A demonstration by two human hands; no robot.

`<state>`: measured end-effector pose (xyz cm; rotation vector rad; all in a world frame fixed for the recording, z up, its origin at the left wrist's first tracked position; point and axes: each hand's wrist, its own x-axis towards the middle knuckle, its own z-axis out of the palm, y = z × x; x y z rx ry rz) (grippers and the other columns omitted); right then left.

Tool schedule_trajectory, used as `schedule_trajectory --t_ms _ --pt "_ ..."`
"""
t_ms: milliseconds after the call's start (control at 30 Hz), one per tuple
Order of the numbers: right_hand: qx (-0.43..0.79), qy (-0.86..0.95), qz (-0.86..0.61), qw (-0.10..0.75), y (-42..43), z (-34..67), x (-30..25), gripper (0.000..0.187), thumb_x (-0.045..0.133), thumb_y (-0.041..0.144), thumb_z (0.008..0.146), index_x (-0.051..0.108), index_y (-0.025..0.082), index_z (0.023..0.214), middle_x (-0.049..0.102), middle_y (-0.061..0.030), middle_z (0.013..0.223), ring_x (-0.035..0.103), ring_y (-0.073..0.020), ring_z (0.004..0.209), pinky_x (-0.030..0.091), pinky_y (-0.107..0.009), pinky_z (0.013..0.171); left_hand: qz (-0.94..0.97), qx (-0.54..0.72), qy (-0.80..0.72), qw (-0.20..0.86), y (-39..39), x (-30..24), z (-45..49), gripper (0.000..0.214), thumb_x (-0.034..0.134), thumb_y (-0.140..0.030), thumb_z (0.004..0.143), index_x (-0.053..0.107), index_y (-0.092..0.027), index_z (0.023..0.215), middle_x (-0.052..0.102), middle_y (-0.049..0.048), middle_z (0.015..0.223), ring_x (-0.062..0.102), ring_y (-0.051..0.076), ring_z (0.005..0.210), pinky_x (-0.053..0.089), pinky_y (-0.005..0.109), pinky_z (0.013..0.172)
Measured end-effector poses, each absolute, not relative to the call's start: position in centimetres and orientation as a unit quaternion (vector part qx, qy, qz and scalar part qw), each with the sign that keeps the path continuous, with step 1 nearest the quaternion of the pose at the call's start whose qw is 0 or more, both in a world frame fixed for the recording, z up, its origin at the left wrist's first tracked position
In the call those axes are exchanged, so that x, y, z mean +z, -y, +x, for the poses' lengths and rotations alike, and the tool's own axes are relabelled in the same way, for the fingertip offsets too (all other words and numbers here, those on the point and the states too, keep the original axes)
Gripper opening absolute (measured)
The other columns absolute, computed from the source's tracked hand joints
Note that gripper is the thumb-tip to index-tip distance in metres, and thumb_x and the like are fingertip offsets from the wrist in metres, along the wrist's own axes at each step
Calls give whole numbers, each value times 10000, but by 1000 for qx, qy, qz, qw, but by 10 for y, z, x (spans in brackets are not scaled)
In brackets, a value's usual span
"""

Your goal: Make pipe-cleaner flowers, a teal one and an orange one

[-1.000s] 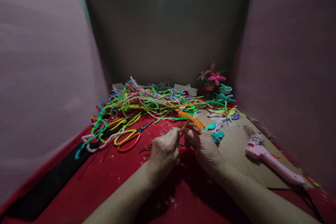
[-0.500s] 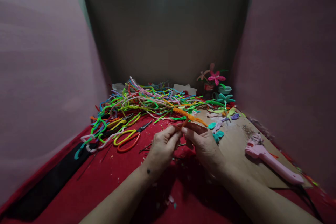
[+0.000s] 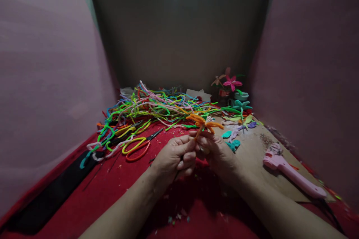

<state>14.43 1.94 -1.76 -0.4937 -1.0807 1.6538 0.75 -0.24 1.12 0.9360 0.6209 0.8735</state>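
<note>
An orange pipe-cleaner flower [image 3: 204, 123] with spread petals stands upright just above my two hands. My left hand [image 3: 175, 155] is closed, its fingertips pinching the flower's stem from the left. My right hand [image 3: 218, 153] is closed around the same stem from the right, touching the left hand. Both hands hover over the red cloth [image 3: 117, 190] in front of a big tangle of coloured pipe cleaners [image 3: 151, 108].
Yellow-and-orange scissors [image 3: 137, 146] lie left of my hands. A pink glue gun [image 3: 291, 171] rests on a cardboard sheet [image 3: 260, 164] at right, with small teal and purple pieces [image 3: 232, 138]. Finished flowers [image 3: 231, 82] stand at the back right. Panels wall in three sides.
The orange piece has turned from lying slanted to standing upright with its petals spread. My hands have drawn closer together around its stem.
</note>
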Motion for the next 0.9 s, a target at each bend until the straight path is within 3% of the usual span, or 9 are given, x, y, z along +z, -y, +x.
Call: schedule_trajectory --t_ms 100,200,333,400,500,633,733,900 --pt "682 457 -195 537 -21 144 -20 145 673 312 713 682 183 779 505 22 590 360 -73 514 263 -216 466 451 382 -298 750 3 14 7 198 557 -358 807 525 -162 795 324 -110 442 138 7 309 202 137 311" --pt "676 433 -228 550 -21 145 -22 118 685 295 697 683 191 754 515 21 614 356 -71 515 266 -219 469 542 403 -364 641 4 14 9 235 514 -385 823 554 -154 830 363 -88 480 226 19 333 221 153 348" --pt "668 411 -254 566 -19 143 -23 102 703 285 668 672 193 701 515 27 597 358 -75 512 274 -224 479 729 426 -455 284 5 1 12 166 499 -267 827 598 -144 879 526 -10 618 461 83 508 347 199 504" --pt "662 408 -260 572 -18 142 -21 126 718 283 647 686 192 728 536 23 610 367 -76 518 280 -224 484 780 405 -465 105 4 -8 11 152 471 -223 837 592 -136 811 547 17 627 493 113 541 350 224 533" --pt "650 418 -277 571 -16 140 -20 186 714 313 657 699 180 785 515 27 593 324 -66 496 243 -216 455 808 380 -450 -18 0 -19 9 204 400 -197 876 577 -140 791 547 24 606 494 120 515 332 230 512" --pt "636 442 -296 559 -16 141 -21 212 693 357 684 684 168 780 429 50 518 251 -60 454 185 -225 427 805 398 -440 -6 -1 -16 8 196 381 -176 883 566 -162 820 526 -3 596 453 95 488 320 209 501" --pt "624 462 -295 557 -16 141 -21 195 678 344 703 682 179 807 434 51 533 275 -67 473 210 -228 445 776 412 -468 93 2 -8 9 171 401 -201 877 559 -170 818 461 -39 553 393 78 467 303 194 487" --pt "611 481 -277 564 -13 140 -16 164 703 271 684 679 206 832 504 39 633 329 -74 533 265 -228 501 707 439 -484 271 5 1 11 253 431 -271 859 462 -171 629 364 -59 523 320 65 477 273 187 471"
